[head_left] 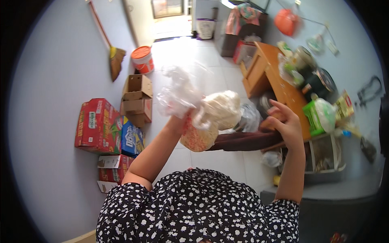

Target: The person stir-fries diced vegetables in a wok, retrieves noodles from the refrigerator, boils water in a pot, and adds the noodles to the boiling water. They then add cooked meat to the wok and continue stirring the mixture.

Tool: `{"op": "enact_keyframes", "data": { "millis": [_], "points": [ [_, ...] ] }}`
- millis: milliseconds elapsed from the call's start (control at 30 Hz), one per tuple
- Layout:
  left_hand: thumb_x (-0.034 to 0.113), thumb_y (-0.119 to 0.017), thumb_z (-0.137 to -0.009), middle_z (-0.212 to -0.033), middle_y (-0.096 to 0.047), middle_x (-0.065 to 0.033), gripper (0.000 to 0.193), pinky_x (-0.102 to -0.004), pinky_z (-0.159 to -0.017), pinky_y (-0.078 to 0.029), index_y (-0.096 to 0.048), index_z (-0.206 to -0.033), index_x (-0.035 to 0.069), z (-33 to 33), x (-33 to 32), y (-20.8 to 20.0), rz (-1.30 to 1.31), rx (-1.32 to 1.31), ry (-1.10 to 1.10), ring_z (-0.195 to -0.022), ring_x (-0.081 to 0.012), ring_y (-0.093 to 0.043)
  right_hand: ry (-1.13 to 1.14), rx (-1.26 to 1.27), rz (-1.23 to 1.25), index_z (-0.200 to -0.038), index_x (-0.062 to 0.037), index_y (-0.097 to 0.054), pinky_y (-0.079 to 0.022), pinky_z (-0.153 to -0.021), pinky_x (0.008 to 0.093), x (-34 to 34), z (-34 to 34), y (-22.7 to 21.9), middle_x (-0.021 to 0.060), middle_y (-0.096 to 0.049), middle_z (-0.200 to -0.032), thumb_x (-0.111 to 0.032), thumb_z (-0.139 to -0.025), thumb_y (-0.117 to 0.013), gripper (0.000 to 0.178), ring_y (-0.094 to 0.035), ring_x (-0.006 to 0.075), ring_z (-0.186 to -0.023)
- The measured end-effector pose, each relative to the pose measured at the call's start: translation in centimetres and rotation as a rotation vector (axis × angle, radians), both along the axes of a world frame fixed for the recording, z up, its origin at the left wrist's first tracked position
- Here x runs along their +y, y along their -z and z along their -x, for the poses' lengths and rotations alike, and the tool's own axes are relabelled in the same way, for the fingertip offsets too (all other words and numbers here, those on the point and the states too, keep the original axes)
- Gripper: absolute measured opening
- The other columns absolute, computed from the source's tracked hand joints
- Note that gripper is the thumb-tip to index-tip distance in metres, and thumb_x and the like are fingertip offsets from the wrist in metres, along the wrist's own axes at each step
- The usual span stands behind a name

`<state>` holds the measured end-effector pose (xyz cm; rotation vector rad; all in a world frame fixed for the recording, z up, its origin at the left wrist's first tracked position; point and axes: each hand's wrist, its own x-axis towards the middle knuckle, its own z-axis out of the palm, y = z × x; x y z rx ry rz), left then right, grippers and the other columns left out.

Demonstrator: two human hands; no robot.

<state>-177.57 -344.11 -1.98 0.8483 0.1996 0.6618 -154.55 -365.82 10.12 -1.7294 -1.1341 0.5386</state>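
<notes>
We raise our left hand (183, 117) in front of the chest, forearm sloping up from the lower left, and it is closed around the gathered neck of a clear plastic bag (202, 111); the hand itself is mostly hidden behind the crumpled plastic, so we cannot tell how the fingers lie. The bag hangs and bulges to the right of the grip, holding pale, noodle-like contents (221, 107), with an orange-flecked round mass (198, 137) at its lower part, just beside the wrist. Our right hand (285, 123) is lifted to the right of the bag, apart from it, palm turned inward with the fingers loosely spread and curled, holding nothing. Behind the hands a wooden table (269, 69) stands by the wall, crowded with dark jars (314, 79), a green carton (316, 117) and small packets. On the tiled floor to the left, open brown boxes (137, 99) sit near red boxes (97, 123) and a blue box (131, 139); what is inside them we cannot see. An orange-lidded bucket (142, 58) stands beyond them, beside a broom (115, 60) leaning on the wall. An orange bag (285, 20) hangs on the far wall.
</notes>
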Motion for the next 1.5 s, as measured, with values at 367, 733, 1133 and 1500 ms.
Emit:
{"op": "enact_keyframes", "data": {
  "millis": [367, 733, 1133, 1500],
  "points": [
    [0.051, -0.048, -0.094, -0.125, -0.056, -0.0152, 0.062, -0.0401, -0.092, -0.051, -0.046, -0.130, 0.001, 6.0, 18.6, 0.4, 0.278, -0.228, -0.291, -0.107, -0.0260, -0.060, 0.471, 0.218, -0.179, -0.113, -0.0045, -0.066, -0.039, -0.072, 0.0175, 10.8, -14.0, 10.9, -0.0054, -0.052, -0.086, -0.007, -0.087, -0.068, 0.026, -0.047, 0.0039, -0.078],
    [0.042, -0.047, -0.097, -0.121, -0.060, -0.0179, 0.053, -0.0433, -0.095, -0.048, -0.052, -0.123, -0.004, -1.9, 35.3, 3.6, 0.402, -0.069, -0.703, -0.109, -0.0292, -0.059, 0.412, 0.161, -0.128, -0.109, -0.0026, -0.067, -0.034, -0.060, 0.0161, 36.4, -30.1, 14.7, -0.0061, -0.050, -0.081, -0.004, -0.086, -0.068, 0.023, -0.041, 0.0025, -0.067],
    [0.033, -0.050, -0.098, -0.111, -0.063, -0.0117, 0.036, -0.0394, -0.091, -0.050, -0.056, -0.114, 0.002, -11.3, 60.8, 4.9, 0.434, -0.065, -0.930, -0.102, -0.0241, -0.061, 0.286, 0.187, -0.215, -0.111, -0.0031, -0.066, -0.036, -0.064, 0.0182, 70.4, -42.7, 13.0, -0.0060, -0.050, -0.082, -0.009, -0.089, -0.067, 0.023, -0.041, 0.0028, -0.070],
    [0.029, -0.053, -0.097, -0.099, -0.060, -0.0054, 0.027, -0.0314, -0.080, -0.052, -0.054, -0.107, 0.004, -24.9, 95.0, -0.1, 0.241, 0.024, -0.809, -0.090, -0.0147, -0.060, 0.261, 0.228, -0.282, -0.112, -0.0023, -0.065, -0.036, -0.066, 0.0164, 99.9, -50.7, 7.9, -0.0067, -0.051, -0.083, -0.006, -0.090, -0.064, 0.022, -0.042, 0.0018, -0.070]
  ]
}}
